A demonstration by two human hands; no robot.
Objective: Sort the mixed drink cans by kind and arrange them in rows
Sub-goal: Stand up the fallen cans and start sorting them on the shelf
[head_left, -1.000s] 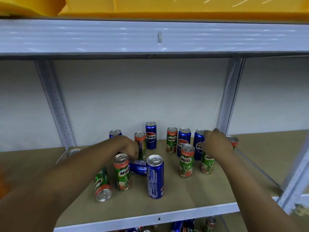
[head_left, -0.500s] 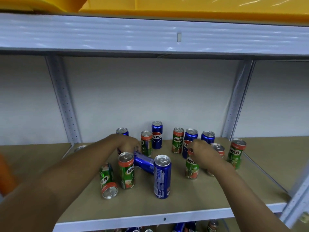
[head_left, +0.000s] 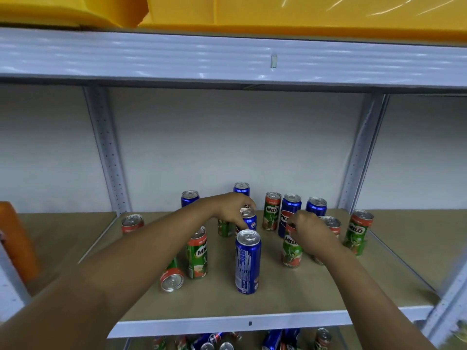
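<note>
From the head view, our left hand (head_left: 231, 208) curls its grip round the rim of a blue Pepsi can (head_left: 249, 219) mid-shelf; our right hand (head_left: 309, 229) wraps the top of a green Milo can (head_left: 290, 248) just beside it. We judge it best to lift each straight up, since neighbours stand close and tip easily. The mixed cans crowd the brown shelf board (head_left: 290, 294), with one Milo can lying on its side (head_left: 173, 277) at front left. They are slim, glossy metal cylinders, slick to hold; the board looks matte and flat.
</note>
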